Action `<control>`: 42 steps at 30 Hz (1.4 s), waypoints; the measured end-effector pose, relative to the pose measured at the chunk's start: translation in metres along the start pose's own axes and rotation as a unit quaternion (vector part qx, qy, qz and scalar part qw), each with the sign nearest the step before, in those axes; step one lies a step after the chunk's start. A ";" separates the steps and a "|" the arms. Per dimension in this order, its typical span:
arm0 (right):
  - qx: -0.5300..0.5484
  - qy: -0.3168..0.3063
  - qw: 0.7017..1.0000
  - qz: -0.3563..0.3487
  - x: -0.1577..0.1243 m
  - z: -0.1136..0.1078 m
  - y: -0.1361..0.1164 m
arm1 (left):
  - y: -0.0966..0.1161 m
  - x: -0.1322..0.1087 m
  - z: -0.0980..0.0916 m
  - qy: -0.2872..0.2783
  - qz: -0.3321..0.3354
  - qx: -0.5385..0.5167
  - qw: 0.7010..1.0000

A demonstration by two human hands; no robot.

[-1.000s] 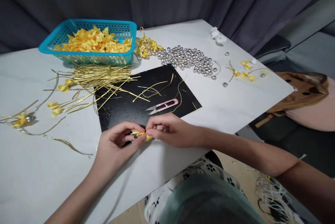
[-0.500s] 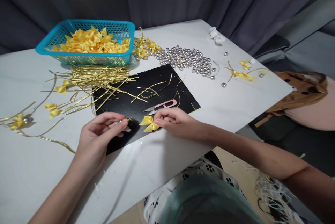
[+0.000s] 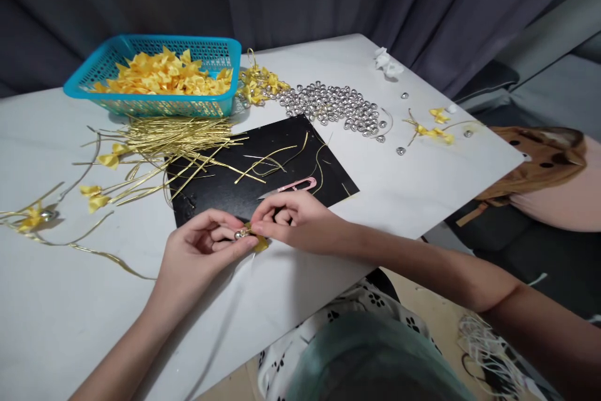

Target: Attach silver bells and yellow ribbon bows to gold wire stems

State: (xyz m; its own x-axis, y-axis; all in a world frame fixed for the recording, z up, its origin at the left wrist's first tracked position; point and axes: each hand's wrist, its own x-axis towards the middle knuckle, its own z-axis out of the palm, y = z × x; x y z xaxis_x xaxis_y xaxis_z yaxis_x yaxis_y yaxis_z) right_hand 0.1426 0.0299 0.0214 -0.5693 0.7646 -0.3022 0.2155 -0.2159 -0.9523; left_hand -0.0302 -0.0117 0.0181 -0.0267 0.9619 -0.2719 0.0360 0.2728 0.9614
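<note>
Yellow ribbon piece (image 3: 261,244) with small silvery bell (image 3: 241,234), held over the desk (image 3: 300,279) by its near edge.
Judged light, soft, slightly slippery, easily creased; best pinched at the middle, sparing the loose folds. Plain yellow, partly hidden by fingers. Left hand (image 3: 204,244): thumb and forefinger gripping around the bell; right hand (image 3: 300,219): pinching the ribbon piece. Alongside: black mat (image 3: 211,191).

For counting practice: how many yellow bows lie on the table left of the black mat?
3: rear bow by gold wires, middle bow in front, leftmost bow beside a bell. Others may be hidden.
</note>
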 end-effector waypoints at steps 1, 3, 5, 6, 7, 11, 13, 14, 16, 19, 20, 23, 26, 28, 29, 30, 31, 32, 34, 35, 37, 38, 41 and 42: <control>0.008 -0.020 1.000 0.003 0.000 0.001 -0.001 | 0.001 -0.001 0.001 0.007 0.005 0.004 1.000; 0.011 -0.046 0.999 0.002 0.000 0.001 -0.003 | 0.004 -0.002 0.002 0.023 0.017 0.013 1.000; 0.000 -0.047 0.999 0.001 0.000 0.000 -0.004 | 0.007 -0.003 0.002 0.036 0.026 0.024 0.999; -0.004 -0.040 0.999 0.002 -0.001 -0.001 -0.005 | 0.007 -0.003 0.003 0.041 0.028 0.029 0.998; -0.004 -0.029 1.000 0.000 -0.002 -0.003 -0.005 | 0.008 -0.002 0.003 0.045 0.029 0.032 0.998; 0.002 0.036 0.999 -0.025 -0.003 -0.012 -0.005 | 0.011 -0.002 0.004 0.056 0.024 0.039 0.997; -0.015 0.074 0.996 -0.039 -0.002 -0.017 -0.004 | 0.011 -0.002 0.005 0.053 0.020 0.045 0.997; -0.030 0.094 0.994 -0.046 -0.002 -0.020 -0.003 | 0.011 -0.003 0.005 0.051 0.020 0.047 0.997; -0.065 0.137 0.986 -0.068 -0.001 -0.030 0.000 | 0.010 -0.002 0.003 0.041 0.022 0.060 0.997; -0.156 0.225 0.956 -0.104 -0.007 -0.057 0.006 | 0.008 0.002 -0.004 0.029 0.040 0.102 0.994; -0.201 0.267 0.936 -0.111 -0.010 -0.068 0.009 | 0.007 0.004 -0.008 0.028 0.051 0.122 0.991; -0.340 0.391 0.848 -0.109 -0.025 -0.102 0.021 | 0.000 0.012 -0.020 0.031 0.093 0.207 0.973; -0.403 0.414 0.806 -0.131 -0.040 -0.117 0.032 | -0.008 0.016 -0.029 0.015 0.150 0.334 0.930; -0.447 0.403 0.778 -0.180 -0.046 -0.110 0.037 | -0.011 0.016 -0.031 -0.008 0.211 0.403 0.890; -0.463 0.397 0.765 -0.207 -0.047 -0.101 0.039 | -0.012 0.016 -0.031 -0.022 0.247 0.428 0.869; -0.469 0.393 0.756 -0.233 -0.047 -0.090 0.039 | -0.013 0.016 -0.030 -0.034 0.279 0.448 0.849; -0.459 0.387 0.757 -0.257 -0.045 -0.077 0.039 | -0.013 0.015 -0.030 -0.044 0.307 0.463 0.831; -0.439 0.367 0.771 -0.280 -0.043 -0.063 0.039 | -0.013 0.015 -0.030 -0.053 0.327 0.474 0.816; -0.422 0.267 0.815 -0.293 -0.035 -0.035 0.036 | -0.013 0.016 -0.029 -0.067 0.351 0.488 0.797; -0.425 0.206 0.838 -0.274 -0.031 -0.022 0.035 | -0.013 0.016 -0.029 -0.069 0.356 0.491 0.792; -0.442 0.119 0.859 -0.230 -0.024 -0.004 0.032 | -0.013 0.018 -0.029 -0.070 0.361 0.494 0.788; -0.452 0.092 0.861 -0.213 -0.020 0.002 0.031 | -0.013 0.018 -0.029 -0.069 0.360 0.494 0.789; -0.472 0.065 0.856 -0.199 -0.014 0.007 0.029 | -0.014 0.019 -0.028 -0.070 0.354 0.490 0.793; -0.480 0.063 0.851 -0.204 -0.013 0.006 0.029 | -0.013 0.019 -0.028 -0.071 0.353 0.489 0.794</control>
State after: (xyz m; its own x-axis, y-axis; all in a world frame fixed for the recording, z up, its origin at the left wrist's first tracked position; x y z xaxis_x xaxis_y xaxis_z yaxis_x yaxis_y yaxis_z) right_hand 0.1511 0.0101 -0.0026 -0.6749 0.7296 0.1105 0.6036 0.6320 -0.4860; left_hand -0.0591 0.0021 0.0012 0.4561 0.8539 0.2508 0.7530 -0.5204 0.4027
